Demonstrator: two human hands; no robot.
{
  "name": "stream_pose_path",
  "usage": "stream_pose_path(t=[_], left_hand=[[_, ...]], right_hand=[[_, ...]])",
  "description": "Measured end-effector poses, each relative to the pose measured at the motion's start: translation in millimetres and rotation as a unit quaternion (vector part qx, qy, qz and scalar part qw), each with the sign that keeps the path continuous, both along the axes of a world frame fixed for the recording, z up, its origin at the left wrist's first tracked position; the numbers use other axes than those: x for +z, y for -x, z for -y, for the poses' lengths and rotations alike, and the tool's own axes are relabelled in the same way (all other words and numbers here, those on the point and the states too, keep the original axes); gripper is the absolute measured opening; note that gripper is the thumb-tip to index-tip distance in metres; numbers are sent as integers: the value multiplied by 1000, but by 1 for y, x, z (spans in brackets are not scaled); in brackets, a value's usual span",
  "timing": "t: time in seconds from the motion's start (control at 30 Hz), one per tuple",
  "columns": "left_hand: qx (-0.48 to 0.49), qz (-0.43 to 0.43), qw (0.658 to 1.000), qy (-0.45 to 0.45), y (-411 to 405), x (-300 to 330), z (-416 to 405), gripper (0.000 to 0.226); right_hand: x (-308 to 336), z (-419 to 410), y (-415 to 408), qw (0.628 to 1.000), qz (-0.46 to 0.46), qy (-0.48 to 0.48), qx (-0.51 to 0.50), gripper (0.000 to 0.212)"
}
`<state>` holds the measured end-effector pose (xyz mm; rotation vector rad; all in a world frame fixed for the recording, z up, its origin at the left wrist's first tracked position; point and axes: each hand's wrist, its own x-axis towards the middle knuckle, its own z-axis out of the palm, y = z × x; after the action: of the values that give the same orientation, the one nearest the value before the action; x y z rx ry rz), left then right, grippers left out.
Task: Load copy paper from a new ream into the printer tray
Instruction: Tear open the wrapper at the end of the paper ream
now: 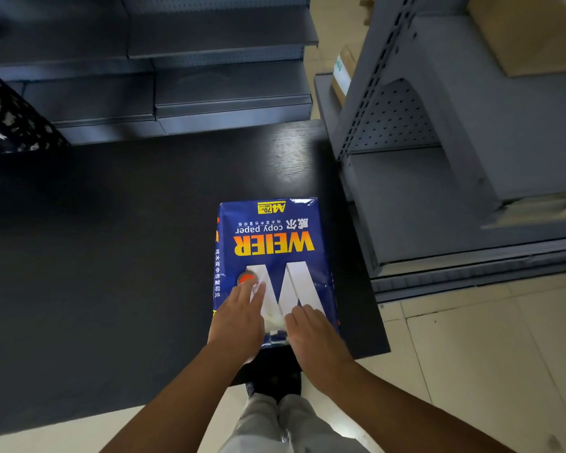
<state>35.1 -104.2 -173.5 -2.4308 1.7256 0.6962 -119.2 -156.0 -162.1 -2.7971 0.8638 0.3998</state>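
Observation:
A blue wrapped ream of copy paper (272, 250) lies flat on the dark table (111, 256), near its right front corner, with yellow "WEIER" lettering upside down to me. My left hand (239, 322) rests palm down on the ream's near left part, fingers spread over the wrapper. My right hand (314, 338) lies on the near right part, fingers pointing left toward the middle seam. Both hands touch the wrapper at its near end, where it looks slightly torn or loose. No printer or tray is in view.
Grey metal shelving (438, 158) stands right of the table, with cardboard boxes (530, 34) on it. More dark shelves (209, 76) run behind the table. A patterned dark cloth (7, 119) shows at the far left. Tiled floor (471, 354) lies to the right front.

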Motion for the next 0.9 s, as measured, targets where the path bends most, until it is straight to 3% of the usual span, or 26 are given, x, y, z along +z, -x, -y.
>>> stream_pose_path(t=[0.07, 0.2, 0.37, 0.73, 0.9], left_hand=[[1, 3, 1000, -8, 1, -2, -1, 79], [9, 1, 1000, -11, -1, -6, -1, 79], [-9, 9, 999, 46, -2, -3, -1, 52], [-8, -3, 993, 120, 12, 5, -43, 66], [-47, -29, 994, 98, 15, 0, -55, 73]], right_hand=[[11, -3, 0, 1000, -4, 6, 5, 29], [28, -19, 12, 999, -33, 2, 34, 39], [-3, -60, 43, 997, -50, -21, 63, 35], [-21, -86, 50, 1000, -3, -16, -12, 37], [-26, -90, 58, 999, 26, -1, -37, 37]])
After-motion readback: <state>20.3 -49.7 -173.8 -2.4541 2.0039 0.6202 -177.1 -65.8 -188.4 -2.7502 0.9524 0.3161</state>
